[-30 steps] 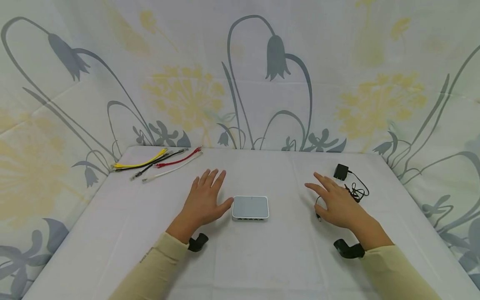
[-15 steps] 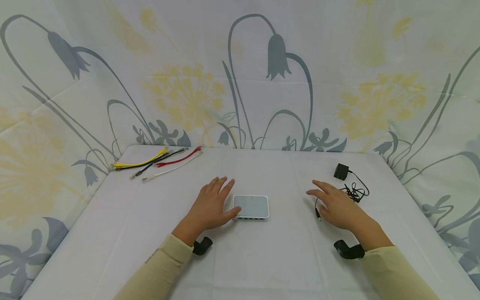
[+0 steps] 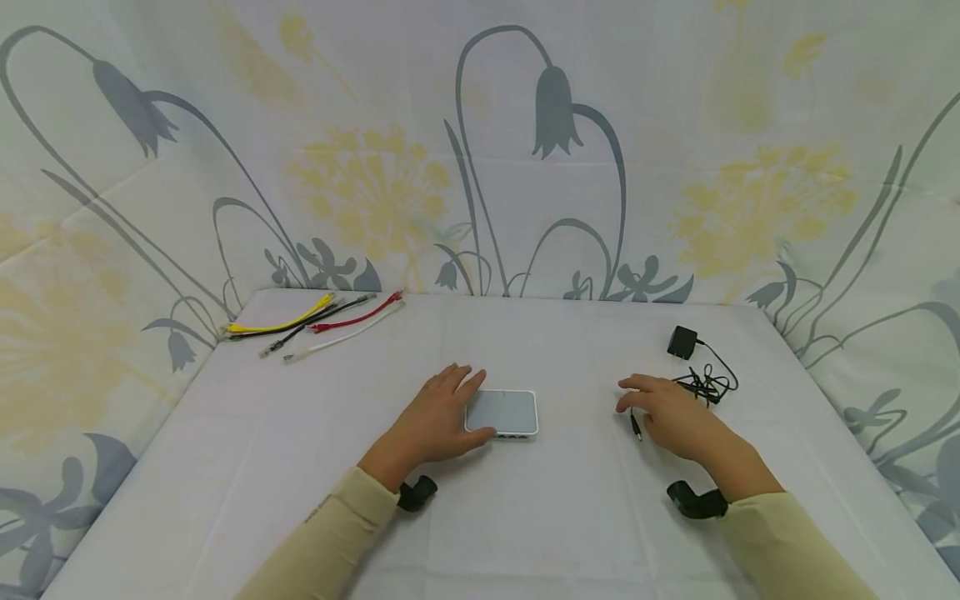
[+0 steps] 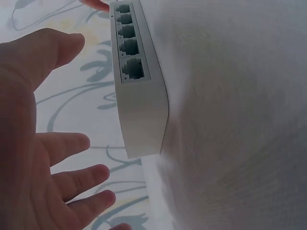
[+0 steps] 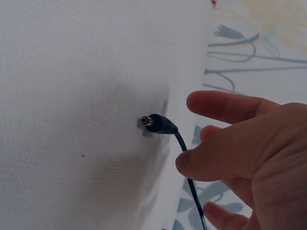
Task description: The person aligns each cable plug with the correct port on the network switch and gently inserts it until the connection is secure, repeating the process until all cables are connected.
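Left hand (image 3: 435, 423): fingers are hanging apart, overlapping (head view) a white, grey-topped plastic box (image 3: 510, 411) resting centrally on white woven cloth (image 3: 570, 517). Right hand (image 3: 678, 421): fingers are hanging apart near a black cylindrical metal-tipped plug (image 5: 164, 124). Beyond, a coiled black cord (image 3: 707, 387) and boxy black adapter (image 3: 682, 342) are lying right; slim multicoloured cables (image 3: 321, 316), far left.

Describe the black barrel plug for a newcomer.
On the white table, look right of the box, near the right hand. The plug ends a thin black cord there. Unlike the blocky adapter farther back, it is slim, with a round metal tip.
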Demonstrator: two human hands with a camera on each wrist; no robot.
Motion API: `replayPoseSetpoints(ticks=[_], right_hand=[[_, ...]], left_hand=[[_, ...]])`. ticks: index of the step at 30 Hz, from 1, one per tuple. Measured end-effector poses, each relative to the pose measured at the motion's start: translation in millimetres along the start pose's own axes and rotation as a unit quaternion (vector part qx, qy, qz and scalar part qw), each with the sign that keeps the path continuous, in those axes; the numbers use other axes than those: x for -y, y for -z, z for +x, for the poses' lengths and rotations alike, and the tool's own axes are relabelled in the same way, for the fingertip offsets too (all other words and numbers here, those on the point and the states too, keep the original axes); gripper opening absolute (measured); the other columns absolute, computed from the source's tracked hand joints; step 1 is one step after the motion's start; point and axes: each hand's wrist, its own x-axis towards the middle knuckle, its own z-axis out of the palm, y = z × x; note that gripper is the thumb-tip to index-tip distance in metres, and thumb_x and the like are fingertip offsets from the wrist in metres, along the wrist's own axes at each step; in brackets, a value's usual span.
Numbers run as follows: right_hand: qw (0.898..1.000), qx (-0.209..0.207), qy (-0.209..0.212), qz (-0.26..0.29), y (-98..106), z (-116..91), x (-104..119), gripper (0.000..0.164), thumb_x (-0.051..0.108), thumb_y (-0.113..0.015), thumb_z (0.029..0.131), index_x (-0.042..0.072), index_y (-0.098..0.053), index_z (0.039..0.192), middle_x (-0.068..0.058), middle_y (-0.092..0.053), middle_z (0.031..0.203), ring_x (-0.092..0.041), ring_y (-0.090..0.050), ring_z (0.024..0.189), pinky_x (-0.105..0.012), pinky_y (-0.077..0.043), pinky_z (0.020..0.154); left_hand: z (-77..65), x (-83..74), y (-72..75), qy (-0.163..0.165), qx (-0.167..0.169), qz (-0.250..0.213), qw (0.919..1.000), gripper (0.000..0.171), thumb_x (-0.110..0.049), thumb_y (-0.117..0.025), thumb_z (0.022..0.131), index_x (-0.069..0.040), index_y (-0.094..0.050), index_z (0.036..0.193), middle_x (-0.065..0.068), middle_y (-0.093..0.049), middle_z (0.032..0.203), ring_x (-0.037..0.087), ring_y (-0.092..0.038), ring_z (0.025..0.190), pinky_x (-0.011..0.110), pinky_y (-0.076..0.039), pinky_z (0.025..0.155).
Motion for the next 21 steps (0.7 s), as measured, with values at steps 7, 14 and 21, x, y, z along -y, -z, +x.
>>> replayPoseSetpoints(ticks=[7,14,21], right_hand=[[1.0,-0.001,0.016,-0.006,-2.2,1.1,-0.2,0.037,-0.014,-0.059,0.078,0.018,-0.071,0.092,-0.008,-0.066,0.113,-0.037,-0.06,0.113,-0.055,-0.045,0.097],[1.0,0.016,0.004,-0.002,-5.2,1.4,-0.9,0.033,-0.011,-0.062,0.077,0.018,-0.071,0.09,-0.006,-0.068,0.109,-0.036,-0.06,0.11,-0.056,-0.044,0.097],[1.0,0.016,0.018,-0.001,-3.8,3.2,-1.0,0.03,-0.009,-0.065,0.077,0.02,-0.071,0.083,-0.003,-0.069,0.103,-0.033,-0.063,0.104,-0.053,-0.047,0.092]], left_hand=[[2.4,-2.3,-4.9,-0.004,0.004,-0.014,0.9999,0.08,-0.052,-0.064,0.087,-0.01,-0.037,0.149,0.014,-0.04,0.15,0.034,-0.033,0.142,0.047,-0.029,0.116],[4.5,-4.6,-10.4,-0.002,0.016,-0.017,0.9997,0.08,-0.053,-0.064,0.087,-0.012,-0.037,0.15,0.012,-0.041,0.149,0.032,-0.034,0.142,0.045,-0.031,0.115],[6.0,-7.6,-11.8,-0.009,0.018,-0.016,0.9997,0.079,-0.051,-0.066,0.087,-0.011,-0.038,0.149,0.011,-0.041,0.149,0.031,-0.035,0.142,0.044,-0.032,0.115]])
